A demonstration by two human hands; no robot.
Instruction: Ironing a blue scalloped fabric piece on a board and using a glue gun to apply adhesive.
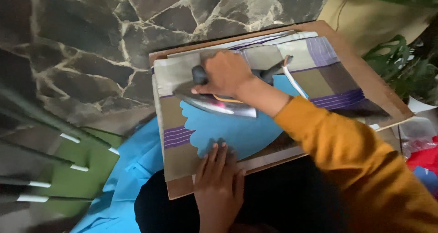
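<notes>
Right hand (226,73) grips iron (219,103) on blue cloth (237,130); left hand (219,180) flat at its edge.

A plain blue fabric piece (237,130) lies on a beige, olive and purple striped cloth (319,73); the sleeve (360,155) is mustard.

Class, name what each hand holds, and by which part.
Right hand grips the iron by its handle; left hand holds nothing, pressing the blue fabric flat.

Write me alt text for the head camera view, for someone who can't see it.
The right hand grips an iron on a blue cut-out piece, while the left hand presses flat on that piece's near edge. It lies on a striped cloth spread over a brown board on a stone floor.
</notes>
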